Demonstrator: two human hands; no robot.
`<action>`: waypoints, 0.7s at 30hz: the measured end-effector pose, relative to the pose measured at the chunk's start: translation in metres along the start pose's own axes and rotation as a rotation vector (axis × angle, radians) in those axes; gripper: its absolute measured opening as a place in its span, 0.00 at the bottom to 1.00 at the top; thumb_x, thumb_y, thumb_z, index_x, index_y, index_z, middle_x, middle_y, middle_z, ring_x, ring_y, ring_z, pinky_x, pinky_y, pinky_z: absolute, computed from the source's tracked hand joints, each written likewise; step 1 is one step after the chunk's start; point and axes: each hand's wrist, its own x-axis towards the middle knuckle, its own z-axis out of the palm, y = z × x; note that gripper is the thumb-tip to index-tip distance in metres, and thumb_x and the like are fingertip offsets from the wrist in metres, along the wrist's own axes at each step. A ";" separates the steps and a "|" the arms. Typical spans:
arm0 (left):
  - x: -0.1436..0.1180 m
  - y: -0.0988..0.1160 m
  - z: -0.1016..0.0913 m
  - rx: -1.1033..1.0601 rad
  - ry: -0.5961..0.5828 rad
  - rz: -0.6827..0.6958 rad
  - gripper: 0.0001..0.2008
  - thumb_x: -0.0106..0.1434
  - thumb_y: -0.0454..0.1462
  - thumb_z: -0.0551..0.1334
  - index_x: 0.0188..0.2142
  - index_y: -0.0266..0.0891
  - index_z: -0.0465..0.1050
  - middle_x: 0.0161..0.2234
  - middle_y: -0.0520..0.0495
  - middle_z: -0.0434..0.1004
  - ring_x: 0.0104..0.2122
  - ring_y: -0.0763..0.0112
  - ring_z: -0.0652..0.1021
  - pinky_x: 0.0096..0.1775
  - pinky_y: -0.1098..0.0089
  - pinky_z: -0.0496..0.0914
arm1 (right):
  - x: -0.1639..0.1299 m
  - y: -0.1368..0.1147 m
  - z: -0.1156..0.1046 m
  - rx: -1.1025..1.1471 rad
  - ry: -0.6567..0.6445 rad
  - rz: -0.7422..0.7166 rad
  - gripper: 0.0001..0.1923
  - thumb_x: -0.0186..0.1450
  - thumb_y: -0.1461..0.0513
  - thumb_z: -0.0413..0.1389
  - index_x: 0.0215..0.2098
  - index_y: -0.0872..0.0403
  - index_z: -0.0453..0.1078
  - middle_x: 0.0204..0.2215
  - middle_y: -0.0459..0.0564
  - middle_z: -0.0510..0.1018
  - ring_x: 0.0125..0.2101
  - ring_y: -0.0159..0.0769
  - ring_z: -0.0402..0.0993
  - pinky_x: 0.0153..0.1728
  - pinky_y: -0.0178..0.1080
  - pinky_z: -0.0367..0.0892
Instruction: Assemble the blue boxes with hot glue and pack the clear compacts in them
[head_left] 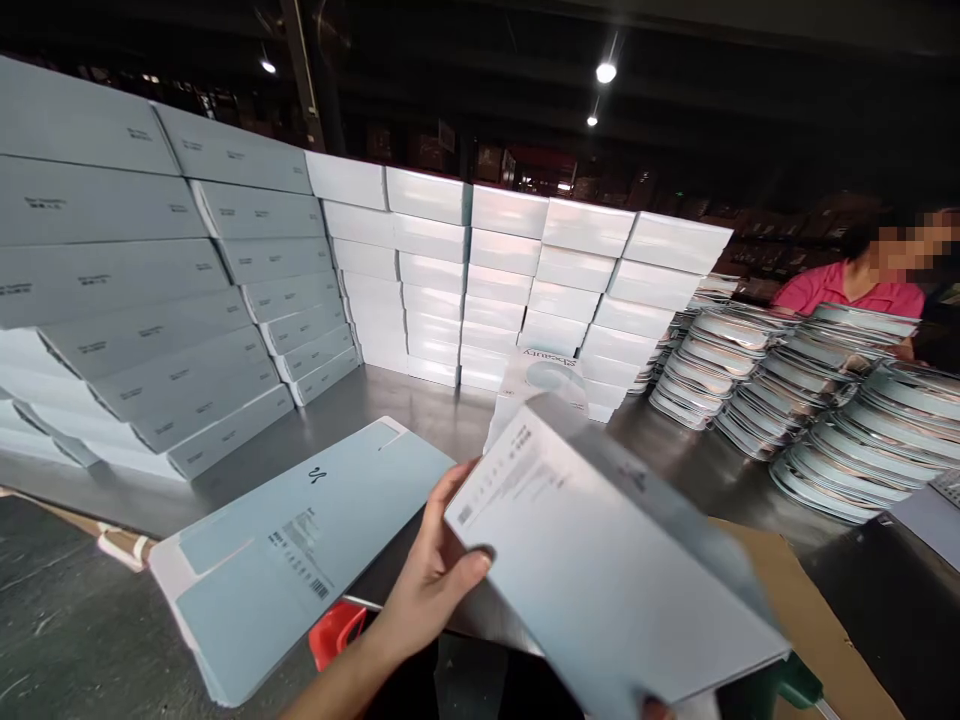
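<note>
Head view: left hand (431, 580) apparently gripping box (607, 570).

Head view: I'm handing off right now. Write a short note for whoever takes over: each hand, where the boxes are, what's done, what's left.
Left hand: grips the near-left corner of a pale blue-grey flat cardboard box, held tilted above the bench.
Right hand: only a fingertip shows under the box's near edge; grip cannot be told.
Flattened pale blue carton with a barcode label: lies on the grey metal bench, left of the hands.
Done: assembled white and blue boxes stand stacked along the back and left.
Left: round flat packs remain piled at right, near a person in a pink top.
</note>
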 end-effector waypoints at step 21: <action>0.030 0.021 -0.161 1.015 0.257 -0.112 0.22 0.66 0.55 0.56 0.46 0.43 0.74 0.54 0.35 0.79 0.58 0.35 0.77 0.48 0.49 0.77 | 0.148 0.005 0.026 -0.403 -0.124 0.257 0.45 0.72 0.42 0.39 0.74 0.65 0.43 0.67 0.74 0.64 0.68 0.61 0.62 0.62 0.66 0.62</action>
